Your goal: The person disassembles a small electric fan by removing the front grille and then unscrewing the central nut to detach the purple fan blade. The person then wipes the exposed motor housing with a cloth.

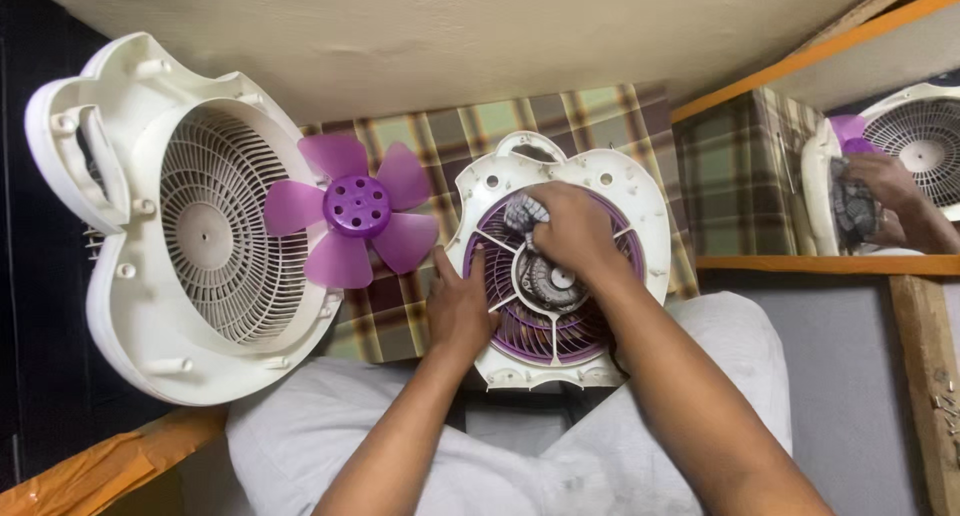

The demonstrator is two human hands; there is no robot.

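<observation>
A white fan housing half (640,201) with a purple grille lies on a plaid cloth in front of me, its motor (548,281) showing at the centre. My left hand (458,306) presses on the housing's left rim. My right hand (570,228) holds a grey rag (522,216) against the grille near the motor. A purple fan blade (355,208) lies loose to the left, between the two housing halves.
The other white housing half (190,226) with its cream grille leans at the left. The plaid cloth (590,111) covers the surface. A mirror (900,126) at the right reflects the fan and hand. An orange-taped edge (110,466) runs at bottom left. My grey-trousered knees are below.
</observation>
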